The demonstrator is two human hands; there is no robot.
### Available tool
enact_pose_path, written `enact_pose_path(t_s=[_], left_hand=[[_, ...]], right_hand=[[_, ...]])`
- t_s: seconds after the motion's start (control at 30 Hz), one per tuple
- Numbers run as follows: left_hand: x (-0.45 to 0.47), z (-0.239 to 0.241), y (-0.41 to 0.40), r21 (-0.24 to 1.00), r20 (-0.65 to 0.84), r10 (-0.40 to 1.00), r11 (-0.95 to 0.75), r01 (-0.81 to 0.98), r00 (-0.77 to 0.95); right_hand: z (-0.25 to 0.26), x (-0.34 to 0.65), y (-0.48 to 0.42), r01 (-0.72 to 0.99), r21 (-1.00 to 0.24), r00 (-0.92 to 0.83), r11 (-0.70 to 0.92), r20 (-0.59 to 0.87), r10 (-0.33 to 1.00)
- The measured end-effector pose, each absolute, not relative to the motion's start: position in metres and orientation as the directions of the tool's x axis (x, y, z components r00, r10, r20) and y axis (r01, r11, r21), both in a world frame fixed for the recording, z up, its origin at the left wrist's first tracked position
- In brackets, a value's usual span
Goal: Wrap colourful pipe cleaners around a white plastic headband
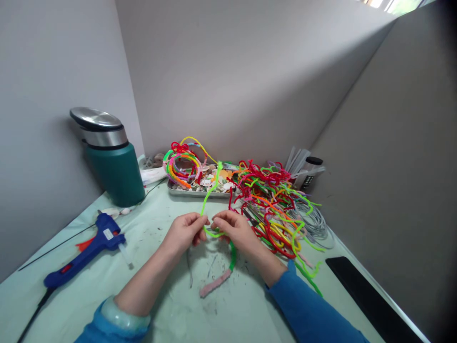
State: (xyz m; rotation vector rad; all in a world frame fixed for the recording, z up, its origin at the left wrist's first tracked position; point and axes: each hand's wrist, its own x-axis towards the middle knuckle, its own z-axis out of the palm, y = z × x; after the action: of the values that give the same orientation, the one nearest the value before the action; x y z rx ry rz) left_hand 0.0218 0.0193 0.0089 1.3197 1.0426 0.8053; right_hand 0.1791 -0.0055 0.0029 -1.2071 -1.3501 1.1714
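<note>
My left hand [186, 229] pinches a bright lime-green pipe cleaner [210, 191], whose free end sticks up past my fingers. Close beside it, my right hand [236, 228] is closed on the same pipe cleaner where it bends between the two hands. Below my right hand curves a wrapped strip, dark green [233, 257] near the hand and pale pink [215, 283] toward its loose end. Where the lime piece meets this strip is hidden by my right fingers. A thin grey wire [189, 271] hangs or lies below my left hand.
On the left are a blue glue gun [85, 250] with its cord and a green bottle [116, 174]. Behind my hands stands a metal tray [193, 194] of small pieces, with colourful wrapped rings [183, 167]. Tangled pipe cleaners [266, 181], scissors [250, 215], coiled grey wire [317, 221] and a black slab [367, 290] lie right.
</note>
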Motion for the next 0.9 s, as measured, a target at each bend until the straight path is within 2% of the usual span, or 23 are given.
enact_pose_path(t_s=[0.17,0.27,0.4,0.6,0.7,0.9], left_hand=[[0.025,0.003,0.014,0.964,-0.224,0.828,0.111,0.241,0.514],[0.025,0.003,0.013,0.950,-0.259,0.803,0.113,0.290,0.537],[0.024,0.008,0.010,0.963,-0.221,0.815,0.097,0.250,0.536],[0.023,0.011,0.008,0.972,-0.233,0.727,0.192,0.134,0.646],[0.024,0.011,0.008,0.972,-0.232,0.736,0.204,0.119,0.636],[0.023,0.017,0.002,0.962,-0.269,0.664,0.227,0.155,0.698]], right_hand=[[0.005,0.180,-0.006,0.070,-0.992,-0.103,0.102,0.095,0.990],[0.008,0.178,-0.010,0.102,-0.983,-0.140,0.152,0.137,0.981],[0.010,0.183,-0.007,0.043,-0.988,0.015,0.148,0.149,0.989],[0.005,0.199,0.005,-0.109,-0.984,0.261,0.139,0.106,0.959],[0.004,0.202,0.008,-0.125,-0.981,0.298,0.151,0.108,0.948],[0.000,0.209,0.011,-0.225,-0.968,0.298,0.113,0.042,0.954]])
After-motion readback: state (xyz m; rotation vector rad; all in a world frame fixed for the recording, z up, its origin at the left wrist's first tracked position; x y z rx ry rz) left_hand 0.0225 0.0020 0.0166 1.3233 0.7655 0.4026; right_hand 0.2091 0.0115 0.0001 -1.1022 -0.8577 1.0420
